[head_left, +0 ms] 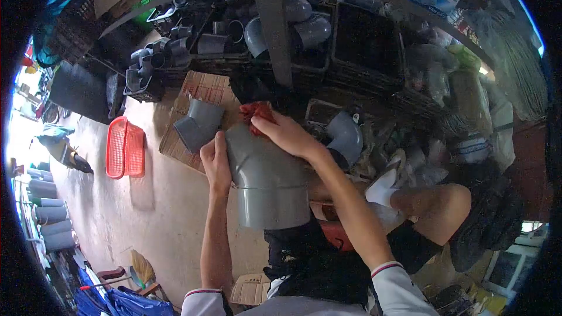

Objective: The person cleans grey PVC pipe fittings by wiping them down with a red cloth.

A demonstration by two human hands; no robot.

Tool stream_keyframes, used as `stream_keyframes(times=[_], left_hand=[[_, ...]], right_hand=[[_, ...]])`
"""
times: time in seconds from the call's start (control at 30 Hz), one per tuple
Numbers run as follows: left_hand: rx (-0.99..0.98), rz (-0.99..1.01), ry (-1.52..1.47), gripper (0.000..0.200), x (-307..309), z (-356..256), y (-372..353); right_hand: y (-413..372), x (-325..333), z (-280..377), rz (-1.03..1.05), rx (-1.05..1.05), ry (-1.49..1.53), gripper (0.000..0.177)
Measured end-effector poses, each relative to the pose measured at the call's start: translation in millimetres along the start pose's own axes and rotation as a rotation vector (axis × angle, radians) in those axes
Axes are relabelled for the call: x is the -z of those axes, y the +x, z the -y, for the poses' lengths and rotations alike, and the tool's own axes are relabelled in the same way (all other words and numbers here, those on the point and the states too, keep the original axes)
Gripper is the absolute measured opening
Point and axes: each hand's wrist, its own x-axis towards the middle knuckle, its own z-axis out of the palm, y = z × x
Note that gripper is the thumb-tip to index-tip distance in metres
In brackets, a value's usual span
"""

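Note:
A large grey pipe elbow (271, 181) stands out in front of my body, above my lap. My left hand (216, 164) rests against the elbow's left side near its upper end, fingers mostly hidden behind it. With its fingers closed, my right hand (281, 131) presses a red cloth (257, 116) onto the top rim of the elbow. Beyond the elbow, a smaller grey branched fitting (199, 124) lies on a flattened cardboard sheet (174, 140).
A red plastic basket (125, 147) is on the floor to the left. Crates of grey fittings (216, 44) line the back. Another grey elbow (344, 136) lies right of my right hand. A broom (141, 268) is at the lower left.

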Motion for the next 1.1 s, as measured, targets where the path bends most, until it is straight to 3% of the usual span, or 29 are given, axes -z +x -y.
stream_keyframes(times=[0.03, 0.13, 0.2, 0.27, 0.3, 0.4, 0.5, 0.6, 0.63, 0.73, 0.83, 0.9, 1.0, 1.1], left_hand=[[0.002, -0.053, -0.029, 0.045, -2.5, -12.0, -4.0], [0.077, -0.109, -0.18, 0.041, 12.3, 8.0, -3.4], [0.129, -0.224, -0.322, 0.039, 17.1, 43.5, -5.8], [0.137, -0.363, -0.484, 0.041, 13.2, 77.1, -4.8], [0.143, -0.325, -0.509, 0.044, 10.0, 74.2, -10.9], [0.194, -0.375, -0.609, 0.046, -5.2, 67.0, -16.7], [0.222, -0.103, -0.175, 0.048, 22.0, 39.9, -7.3], [0.075, 0.053, -0.131, 0.048, 25.6, -13.4, 15.8], [0.074, -0.12, -0.148, 0.048, 13.1, -8.8, 23.1], [0.092, 0.099, -0.034, 0.049, 13.6, -16.2, 25.8], [0.125, 0.081, -0.018, 0.049, 7.0, -11.4, 7.7], [0.055, 0.095, -0.048, 0.046, -3.4, -15.5, -2.1], [0.119, 0.031, -0.125, 0.045, -3.9, 1.3, 4.9], [0.132, -0.039, -0.099, 0.045, 2.9, 14.1, 5.1]], right_hand=[[4.8, 1.3, 2.3, 0.016, -0.004, 0.008, 0.039], [-50.1, -21.3, -1.1, -0.219, 0.298, -0.283, 0.04], [-97.4, -23.6, 15.8, -0.156, 0.444, -0.645, 0.048], [-139.2, -34.0, 28.2, -0.096, 0.345, -0.727, 0.053], [-153.0, -36.1, 31.4, -0.062, 0.299, -0.775, 0.055], [-166.0, -39.8, 30.6, -0.033, 0.23, -0.792, 0.058], [-162.4, -39.5, 24.8, -0.057, 0.237, -0.7, 0.058], [-156.8, -42.2, 16.4, -0.062, 0.259, -0.693, 0.058], [-154.6, -44.4, 17.6, -0.068, 0.264, -0.712, 0.057], [-138.6, -43.7, 19.8, -0.115, 0.278, -0.71, 0.055], [-87.1, -24.7, 15.1, -0.245, 0.31, -0.633, 0.045], [-35.2, -15.4, 20.8, -0.163, 0.229, -0.503, 0.042], [14.6, 0.9, 33.4, 0.22, -0.02, -0.354, 0.041], [-20.6, -17.8, 14.0, 0.016, 0.18, -0.441, 0.043]])
